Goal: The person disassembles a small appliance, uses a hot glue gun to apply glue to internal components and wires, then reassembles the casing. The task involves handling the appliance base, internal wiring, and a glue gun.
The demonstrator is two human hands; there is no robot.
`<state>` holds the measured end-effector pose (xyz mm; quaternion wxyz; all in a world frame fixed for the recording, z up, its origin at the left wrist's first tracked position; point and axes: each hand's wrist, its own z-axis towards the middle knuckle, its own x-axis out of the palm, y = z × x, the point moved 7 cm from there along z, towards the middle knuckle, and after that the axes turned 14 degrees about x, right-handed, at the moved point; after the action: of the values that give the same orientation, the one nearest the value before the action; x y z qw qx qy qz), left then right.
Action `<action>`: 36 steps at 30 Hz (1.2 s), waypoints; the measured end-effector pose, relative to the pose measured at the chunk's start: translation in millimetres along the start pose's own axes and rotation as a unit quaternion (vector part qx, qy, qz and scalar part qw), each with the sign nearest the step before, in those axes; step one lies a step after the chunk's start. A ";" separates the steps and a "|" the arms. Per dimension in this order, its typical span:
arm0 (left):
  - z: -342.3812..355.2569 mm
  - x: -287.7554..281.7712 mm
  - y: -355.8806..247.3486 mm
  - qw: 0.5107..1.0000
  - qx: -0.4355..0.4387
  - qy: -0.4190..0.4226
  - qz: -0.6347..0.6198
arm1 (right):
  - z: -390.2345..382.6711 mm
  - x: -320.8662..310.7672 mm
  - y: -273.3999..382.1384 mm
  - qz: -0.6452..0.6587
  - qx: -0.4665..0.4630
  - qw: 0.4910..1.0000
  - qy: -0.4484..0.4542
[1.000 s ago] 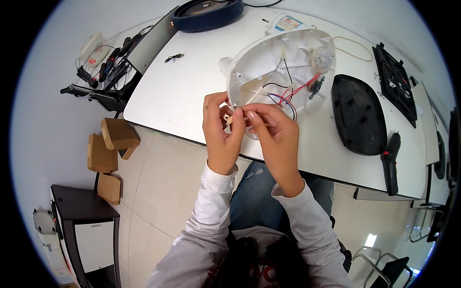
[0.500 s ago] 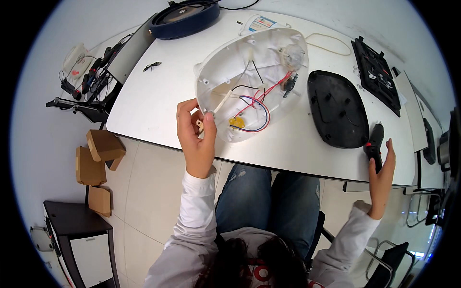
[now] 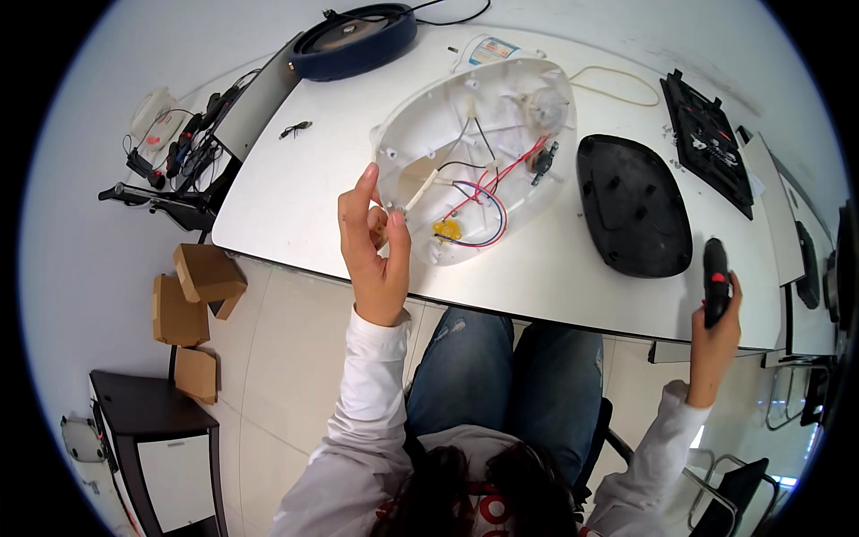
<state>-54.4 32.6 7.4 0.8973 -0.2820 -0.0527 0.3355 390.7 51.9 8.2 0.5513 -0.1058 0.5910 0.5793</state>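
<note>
My left hand grips the lower left rim of a white plastic housing, thumb against the edge, index finger raised and other fingers partly hidden. The shell lies open side up, showing red, black and blue wires, a yellow round part and a clear round part. Over at the right table edge, my right hand is closed round a black cordless screwdriver with a red button, its front end pointing away from me. Left of that tool lies a black oval cover with small posts.
An open black tool case stands at the far right. A dark blue round base with a cord is at the back, near a white labelled container. A short black cable lies left. Cardboard boxes sit beyond the table's left edge.
My right hand has closed round the screwdriver and lifted it, turning it more upright. My left index finger has risen from the housing's rim. The view has shifted slightly.
</note>
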 end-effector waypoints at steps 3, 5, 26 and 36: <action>-0.7 3.2 0.4 1.000 0.016 0.007 0.004 | -46.3 -36.3 49.9 0.159 -0.115 0.978 -0.067; -3.7 1.9 5.5 0.999 0.027 0.033 0.032 | -65.4 -27.3 48.2 0.280 -0.003 0.955 0.098; -8.0 5.9 8.1 0.998 0.046 -0.019 -0.034 | -169.8 69.2 175.4 0.438 -0.035 0.736 0.516; -6.6 6.5 6.9 0.998 0.038 -0.024 -0.045 | -172.1 70.7 177.2 0.429 -0.045 0.738 0.520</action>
<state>-51.5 37.8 -2.4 0.9201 -0.2365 -0.0740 0.3034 138.1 4.6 6.1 -0.1537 -0.1509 0.7417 0.6352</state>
